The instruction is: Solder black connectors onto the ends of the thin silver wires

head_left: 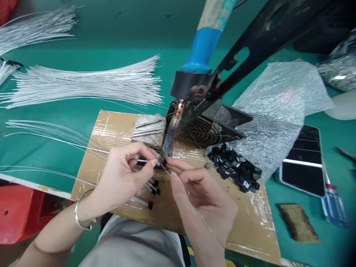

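Note:
A soldering iron (198, 52) with a blue handle is clamped in a black stand, its tip pointing down over the cardboard (111, 122). Right at that tip, my left hand (125, 174) pinches a thin white wire (100, 149) that trails off to the left. My right hand (200, 196) holds a strand of solder wire (166, 170) between thumb and fingers, and its end reaches the iron's tip. Below my left hand lie several wires with small black connectors (150, 205) on their ends. My fingers partly hide the joint at the tip.
A large bundle of white wires (89, 83) lies at the back left. Metal pins rest on a grey pad (151, 137). A black fan (205, 128) stands behind the iron. Loose black connectors (236, 168) spill from a bubble-wrap bag (278, 100). A phone (302, 163) and screwdriver (335, 207) lie right.

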{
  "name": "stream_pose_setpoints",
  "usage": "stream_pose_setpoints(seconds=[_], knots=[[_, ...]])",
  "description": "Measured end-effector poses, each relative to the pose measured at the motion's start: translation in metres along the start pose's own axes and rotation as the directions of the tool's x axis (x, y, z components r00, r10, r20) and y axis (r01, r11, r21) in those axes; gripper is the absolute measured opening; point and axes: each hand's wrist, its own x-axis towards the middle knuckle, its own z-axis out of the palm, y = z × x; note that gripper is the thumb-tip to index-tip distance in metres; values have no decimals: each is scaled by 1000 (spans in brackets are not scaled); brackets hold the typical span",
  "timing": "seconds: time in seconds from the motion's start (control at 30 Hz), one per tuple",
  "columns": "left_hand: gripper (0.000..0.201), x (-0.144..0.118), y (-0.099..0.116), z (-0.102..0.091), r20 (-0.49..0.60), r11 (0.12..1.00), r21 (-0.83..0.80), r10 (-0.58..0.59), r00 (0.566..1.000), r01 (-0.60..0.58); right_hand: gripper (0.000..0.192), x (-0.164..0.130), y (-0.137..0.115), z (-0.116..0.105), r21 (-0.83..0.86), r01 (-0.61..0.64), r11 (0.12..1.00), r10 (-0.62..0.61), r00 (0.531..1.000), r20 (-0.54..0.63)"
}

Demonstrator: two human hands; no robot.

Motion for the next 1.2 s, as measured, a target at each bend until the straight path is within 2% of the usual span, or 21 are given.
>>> stream_pose_setpoints(seconds=[0.4,0.9,1.2], knots=[[7,0,1,0,-18,1000,24,20,1000,-20,18,-3,3,1,-43,23,999,-22,1000,3],[7,-2,0,0,-27,999,40,23,999,-22,19,0,3,2,-131,125,983,-127,992,-3],[7,-1,1,0,-22,999,39,13,1000,-12,18,-1,3,2,-115,86,990,-87,996,-4]])
